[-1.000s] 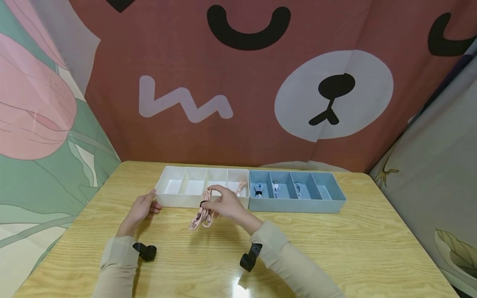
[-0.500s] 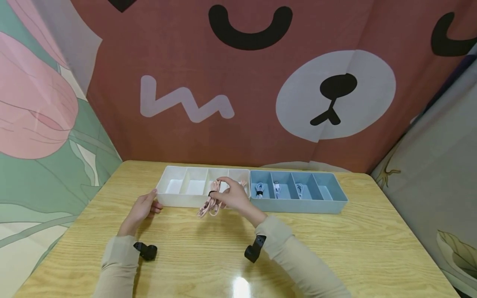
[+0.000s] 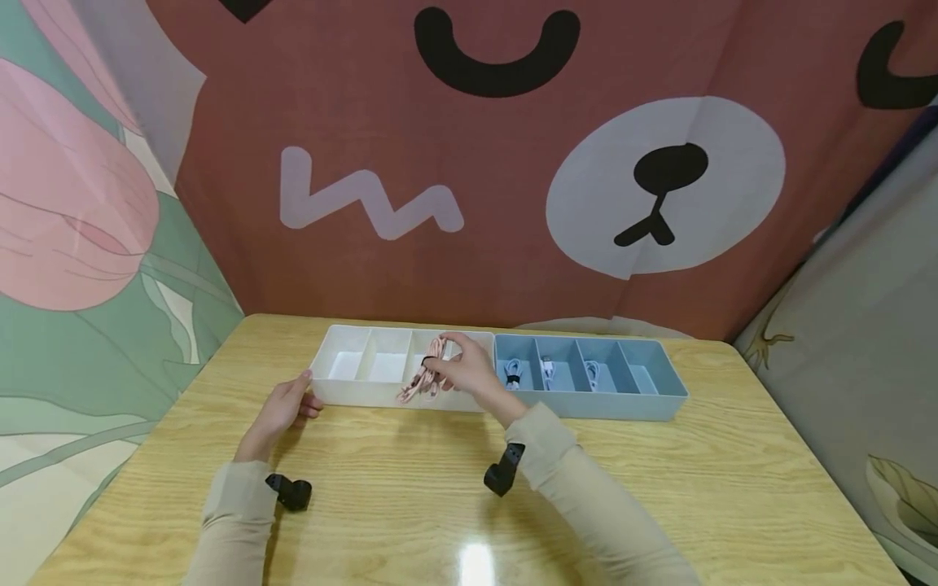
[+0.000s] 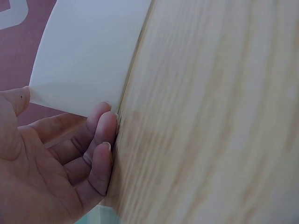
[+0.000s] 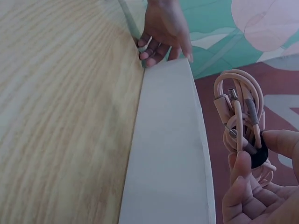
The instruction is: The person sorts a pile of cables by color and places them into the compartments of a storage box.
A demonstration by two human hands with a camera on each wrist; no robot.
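Note:
My right hand (image 3: 469, 366) pinches a coiled pink charging cable (image 5: 239, 112) by its black strap (image 5: 259, 156), thumb and fingers on either side. In the head view the cable overlaps the front wall and third compartment of a white divided box (image 3: 359, 393). Its metal plug ends show in the right wrist view. At the box's left end, my left hand (image 3: 284, 407) touches the corner, thumb tip at the rim and loosely bent fingers low by the end wall (image 4: 88, 56). My right hand hides much of the box's rightmost compartment.
A blue divided box (image 3: 586, 404) stands against the white box's right end. Bundled pale cables (image 3: 513, 373) lie in three of its compartments. Both boxes sit toward the back of the wooden table (image 3: 396, 505), before a printed curtain (image 3: 352, 277).
My right hand has carried the pink cable up and to the right, from in front of the white box to over its front rim. The left hand stays at the box's end.

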